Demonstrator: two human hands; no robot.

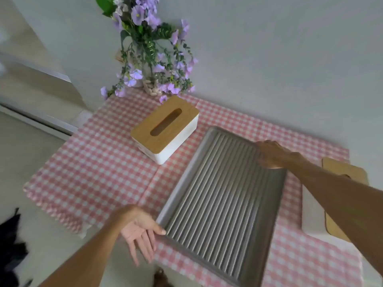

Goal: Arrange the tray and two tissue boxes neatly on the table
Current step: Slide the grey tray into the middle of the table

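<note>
Pale grey wall [269, 48]; pink gingham tablecloth [93, 172]; purple flowers [145, 48].

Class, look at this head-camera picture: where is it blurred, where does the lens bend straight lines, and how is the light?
Head view: motion blur smears the left hand, the right hand and the tray; the tissue box looks sharper; the wide lens bows and tilts the checked tablecloth edges; the light is soft and even, with faint shadows and no glare.
</note>
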